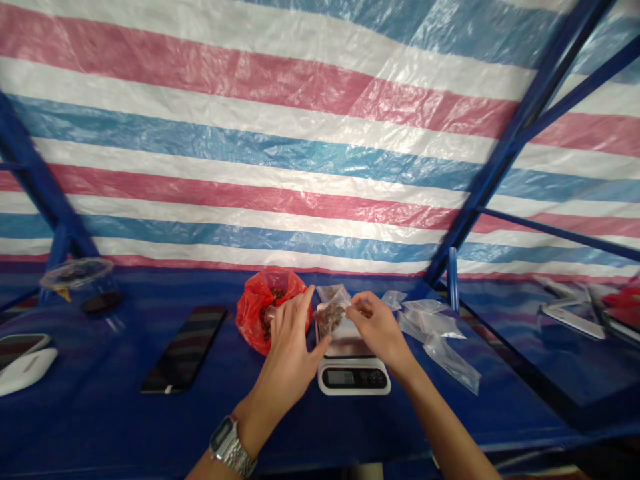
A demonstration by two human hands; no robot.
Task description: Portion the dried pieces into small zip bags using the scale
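Observation:
A small clear plastic bag (pixel 331 319) with brown dried bits inside rests on the plate of a white digital scale (pixel 354 377). My right hand (pixel 379 327) pinches the bag's right side, the thumb and fingertips brought together. At the bag's left, my left hand (pixel 293 340) has its fingers stretched out and apart, the thumb close to the bag. Those fingers reach over the edge of a red plastic bag (pixel 253 303), which stands open with brown bits in it. A small clear thing by the left fingertips is partly hidden.
Several clear plastic bags (pixel 440 327) lie right of the scale on the blue table (pixel 150 433). To the left are a black phone (pixel 185 350), a clear cup (pixel 95 287) and a white case (pixel 27 370). Blue metal bars (pixel 480 173) stand before a striped sheet (pixel 280 153).

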